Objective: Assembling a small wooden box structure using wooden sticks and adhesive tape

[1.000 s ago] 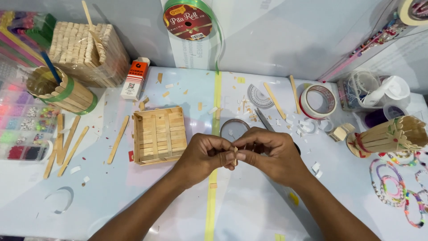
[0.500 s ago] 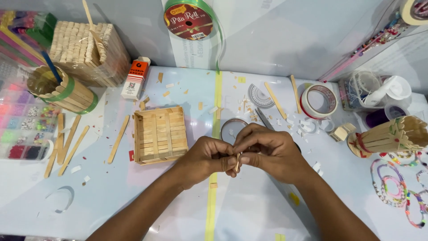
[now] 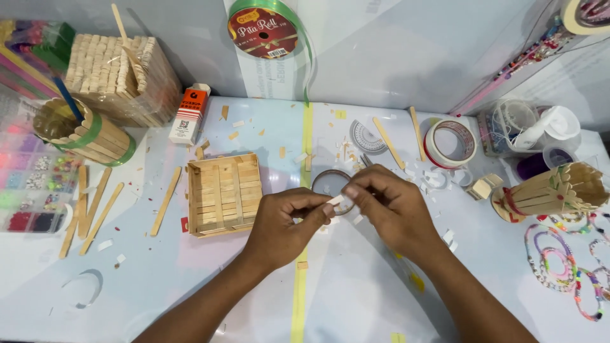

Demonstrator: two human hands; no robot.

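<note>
My left hand (image 3: 283, 228) and my right hand (image 3: 387, 206) meet over the middle of the table, both pinching one small whitish strip (image 3: 335, 201) between thumbs and fingertips. Whether it is tape or paper I cannot tell. Just behind the fingers lies a clear tape roll (image 3: 327, 181), partly hidden by them. A shallow square tray of wooden craft sticks (image 3: 222, 194) lies flat just left of my left hand.
Loose craft sticks (image 3: 89, 209) lie at left beside a bead organiser (image 3: 28, 190). A stick cup (image 3: 82, 133), a stick box (image 3: 121, 70) and a glue box (image 3: 189, 114) stand at back left. A tape roll (image 3: 450, 143), a stick cylinder (image 3: 553, 190) and bead bracelets (image 3: 565, 260) are at right. Green ribbon spool (image 3: 264, 28) at back.
My hands have drawn slightly apart and the small whitish strip now shows between the fingertips. The wooden tray and the rest have not moved.
</note>
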